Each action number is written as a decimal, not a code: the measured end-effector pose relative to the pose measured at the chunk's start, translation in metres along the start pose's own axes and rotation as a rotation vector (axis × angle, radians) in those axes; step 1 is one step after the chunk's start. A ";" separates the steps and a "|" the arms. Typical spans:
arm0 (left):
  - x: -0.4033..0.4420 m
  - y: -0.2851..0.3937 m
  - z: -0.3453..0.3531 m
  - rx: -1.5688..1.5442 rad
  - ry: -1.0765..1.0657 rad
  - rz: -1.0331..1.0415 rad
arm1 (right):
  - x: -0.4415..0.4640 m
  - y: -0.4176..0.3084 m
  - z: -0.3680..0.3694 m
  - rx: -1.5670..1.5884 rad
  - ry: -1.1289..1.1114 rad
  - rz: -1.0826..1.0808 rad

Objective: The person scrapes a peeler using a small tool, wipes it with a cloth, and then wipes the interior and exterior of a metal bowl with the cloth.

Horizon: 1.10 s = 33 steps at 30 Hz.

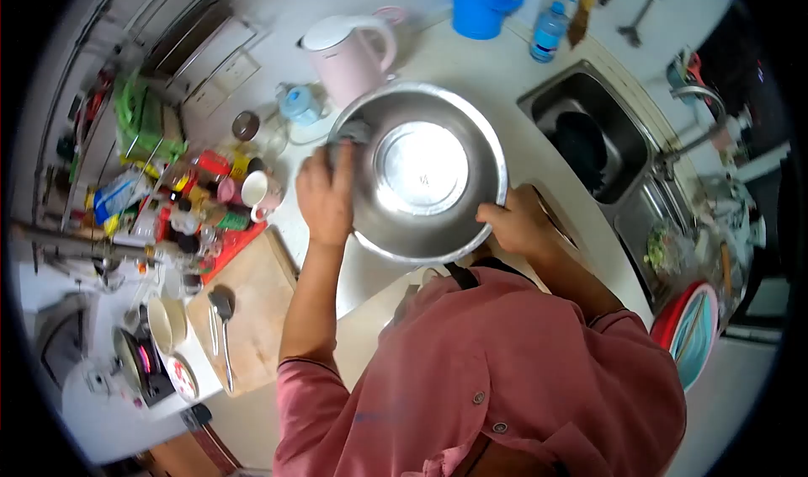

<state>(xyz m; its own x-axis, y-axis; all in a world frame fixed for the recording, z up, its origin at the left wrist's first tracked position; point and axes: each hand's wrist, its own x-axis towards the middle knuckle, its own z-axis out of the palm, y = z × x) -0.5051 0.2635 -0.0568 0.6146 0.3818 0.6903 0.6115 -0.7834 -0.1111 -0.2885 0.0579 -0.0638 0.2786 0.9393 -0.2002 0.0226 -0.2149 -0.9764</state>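
Observation:
A wide stainless steel bowl (379, 216) is tilted toward me in front of my chest, its shiny inside facing up. My right hand (520, 221) grips its rim at the lower right, thumb on the inner side and fingers beneath. At the upper left of the bowl, my left hand (326, 192) presses a bunched grey cloth (352, 132) against the inner wall near the rim. Part of the cloth is hidden by the fingers.
A pink electric kettle (349, 60) stands behind the bowl. To the right is a sink (619, 182) with a dark item inside. Bottles and a white mug (259, 192) crowd the left, near a wooden cutting board (252, 309) bearing a spatula (222, 309).

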 end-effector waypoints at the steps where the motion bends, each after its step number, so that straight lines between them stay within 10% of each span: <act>1: 0.011 0.002 0.008 -0.020 0.114 -0.069 | -0.008 0.006 -0.002 -0.084 -0.003 0.020; 4: 0.049 0.028 0.026 -0.484 0.140 -0.141 | -0.030 0.037 0.007 -0.087 -0.012 -0.049; 11: 0.079 0.151 -0.020 -0.726 -0.004 0.683 | -0.041 0.051 0.014 -0.217 0.188 -0.113; 21: 0.093 0.126 0.026 -0.214 0.093 0.171 | -0.142 0.015 -0.088 0.134 0.531 -0.070; 25: 0.067 0.102 0.100 -0.446 -0.008 -0.059 | -0.186 0.043 -0.132 0.526 0.682 -0.093; 29: 0.056 0.175 0.115 -0.007 0.025 0.027 | -0.230 0.058 -0.158 0.476 0.876 -0.160; 33: 0.069 0.329 0.033 -1.567 -0.757 -0.651 | -0.285 0.072 -0.182 0.506 0.965 -0.230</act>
<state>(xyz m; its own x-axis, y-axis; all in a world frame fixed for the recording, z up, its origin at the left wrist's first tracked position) -0.2448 0.0481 -0.0692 0.8347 0.5358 -0.1276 0.1227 0.0451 0.9914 -0.1916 -0.2740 -0.0621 0.9528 0.2936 -0.0776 -0.1628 0.2782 -0.9466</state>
